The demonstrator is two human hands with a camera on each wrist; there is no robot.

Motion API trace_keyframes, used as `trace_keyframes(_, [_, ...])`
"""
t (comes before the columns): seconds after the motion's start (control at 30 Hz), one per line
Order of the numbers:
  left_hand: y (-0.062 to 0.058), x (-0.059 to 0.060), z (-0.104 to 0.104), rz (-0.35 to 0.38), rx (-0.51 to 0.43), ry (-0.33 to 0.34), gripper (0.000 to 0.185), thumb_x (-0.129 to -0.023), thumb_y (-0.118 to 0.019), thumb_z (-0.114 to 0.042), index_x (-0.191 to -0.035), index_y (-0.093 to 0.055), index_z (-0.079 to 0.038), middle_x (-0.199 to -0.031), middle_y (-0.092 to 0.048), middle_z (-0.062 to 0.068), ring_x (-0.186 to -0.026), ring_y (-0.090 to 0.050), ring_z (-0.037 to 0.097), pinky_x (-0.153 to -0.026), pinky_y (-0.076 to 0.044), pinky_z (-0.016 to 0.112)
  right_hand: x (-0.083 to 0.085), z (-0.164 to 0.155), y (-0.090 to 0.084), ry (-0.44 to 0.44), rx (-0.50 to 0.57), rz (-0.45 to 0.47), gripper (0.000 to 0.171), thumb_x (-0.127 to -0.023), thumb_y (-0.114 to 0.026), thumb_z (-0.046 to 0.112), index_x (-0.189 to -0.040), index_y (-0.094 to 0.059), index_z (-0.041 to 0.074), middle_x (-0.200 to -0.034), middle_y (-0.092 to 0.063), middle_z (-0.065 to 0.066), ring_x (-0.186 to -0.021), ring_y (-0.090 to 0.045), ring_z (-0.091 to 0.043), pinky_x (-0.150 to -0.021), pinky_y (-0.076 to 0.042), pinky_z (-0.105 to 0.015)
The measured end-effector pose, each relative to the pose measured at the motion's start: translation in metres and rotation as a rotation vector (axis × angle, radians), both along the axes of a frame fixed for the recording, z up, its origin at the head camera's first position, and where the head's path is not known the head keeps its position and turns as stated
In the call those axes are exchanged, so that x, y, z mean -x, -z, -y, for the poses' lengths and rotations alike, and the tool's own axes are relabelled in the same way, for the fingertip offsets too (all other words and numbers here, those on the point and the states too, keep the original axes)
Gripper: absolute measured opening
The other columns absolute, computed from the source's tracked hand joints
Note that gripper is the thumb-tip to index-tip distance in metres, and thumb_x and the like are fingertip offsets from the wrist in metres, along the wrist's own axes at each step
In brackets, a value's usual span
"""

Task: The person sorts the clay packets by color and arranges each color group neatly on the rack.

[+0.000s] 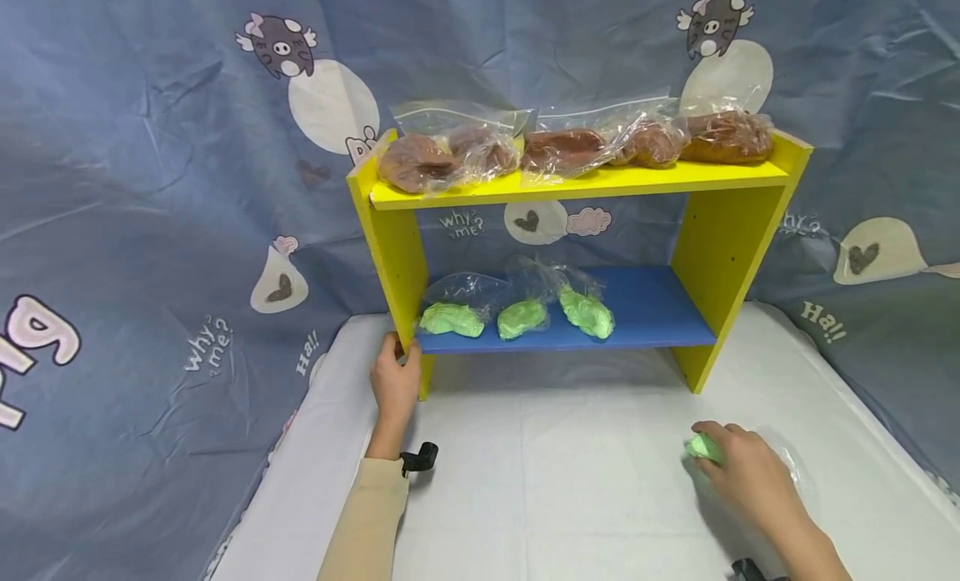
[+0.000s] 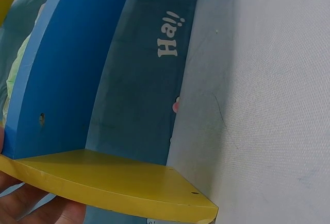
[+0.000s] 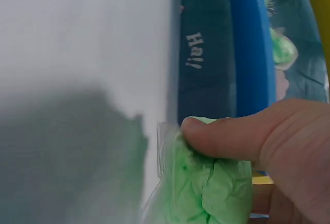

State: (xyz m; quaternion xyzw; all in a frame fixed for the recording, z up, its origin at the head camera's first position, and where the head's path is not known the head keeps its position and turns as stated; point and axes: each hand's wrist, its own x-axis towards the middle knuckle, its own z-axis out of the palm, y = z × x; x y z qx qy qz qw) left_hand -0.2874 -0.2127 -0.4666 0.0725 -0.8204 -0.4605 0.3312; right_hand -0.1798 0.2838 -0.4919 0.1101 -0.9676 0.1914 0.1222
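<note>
My left hand (image 1: pixel 395 379) grips the yellow shelf's (image 1: pixel 396 256) side panel to steady it, while my right hand (image 1: pixel 742 468) pinches the bagged green lump (image 1: pixel 703 448) lying on the table (image 1: pixel 562 498).

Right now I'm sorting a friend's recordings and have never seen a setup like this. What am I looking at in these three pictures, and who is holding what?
No machine here: a person works with bare hands and wears three cameras. The wide picture comes from the head and looks down at a white table. The other two come from the wrists, so they show tilted close-ups.

On the table stands a small yellow shelf. Its top board carries bagged brown lumps; its blue lower board carries three bagged green lumps.

The left hand grips the shelf's left side panel. The right hand holds another green lump in a clear bag down on the table; the right wrist view shows the thumb pressing into it.
</note>
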Motion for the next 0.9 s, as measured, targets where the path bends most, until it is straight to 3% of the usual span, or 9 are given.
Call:
trace_keyframes(0.2, [-0.001, 0.001, 0.001, -0.011, 0.002, 0.000, 0.025, -0.098, -0.063, -0.026, -0.115, -0.065, -0.007, -0.108, -0.072, 0.015, -0.104, -0.067, 0.034, -0.090, -0.053, 0.052, -0.002, 0.000, -0.021, 0.016, 0.048, -0.045, 0.046, -0.076, -0.086, 0.019, -0.118, -0.070, 0.010, -0.089, -0.067, -0.005, -0.070, -0.054, -0.019, -0.052, -0.038, -0.032])
trace_keyframes(0.5, [0.000, -0.002, 0.001, -0.002, 0.004, 0.009, 0.026, -0.098, -0.062, -0.028, -0.116, -0.064, -0.008, -0.109, -0.072, 0.015, -0.106, -0.066, 0.034, -0.092, -0.053, 0.053, -0.011, -0.006, -0.041, 0.059, 0.146, -0.022, 0.045, -0.079, -0.085, 0.019, -0.120, -0.069, 0.011, -0.109, -0.066, -0.018, -0.083, -0.063, -0.031, -0.061, -0.050, -0.047])
trace_keyframes(0.63, [0.001, -0.002, 0.000, -0.011, 0.010, 0.003, 0.026, -0.099, -0.061, -0.027, -0.116, -0.064, -0.008, -0.109, -0.072, 0.015, -0.105, -0.067, 0.035, -0.090, -0.052, 0.054, -0.013, -0.008, -0.051, 0.066, 0.219, -0.033, 0.049, -0.080, -0.086, 0.026, -0.124, -0.068, 0.015, -0.113, -0.066, -0.014, -0.087, -0.064, -0.028, -0.063, -0.053, -0.036])
trace_keyframes(0.8, [0.001, -0.001, 0.000, -0.027, 0.005, 0.003, 0.022, -0.099, -0.062, -0.025, -0.114, -0.065, -0.009, -0.107, -0.072, 0.015, -0.104, -0.066, 0.035, -0.089, -0.052, 0.053, -0.014, -0.011, -0.064, 0.065, 0.368, 0.016, 0.054, -0.081, -0.085, 0.038, -0.129, -0.066, 0.023, -0.122, -0.065, -0.007, -0.100, -0.059, -0.009, -0.070, -0.054, -0.014])
trace_keyframes(0.9, [0.001, -0.001, -0.001, -0.024, 0.000, 0.010, 0.022, -0.099, -0.062, -0.025, -0.114, -0.065, -0.009, -0.108, -0.072, 0.015, -0.105, -0.066, 0.035, -0.089, -0.053, 0.053, -0.015, -0.012, -0.071, 0.074, 0.429, 0.041, 0.053, -0.081, -0.085, 0.041, -0.128, -0.067, 0.027, -0.125, -0.064, -0.006, -0.096, -0.056, -0.004, -0.069, -0.054, -0.015])
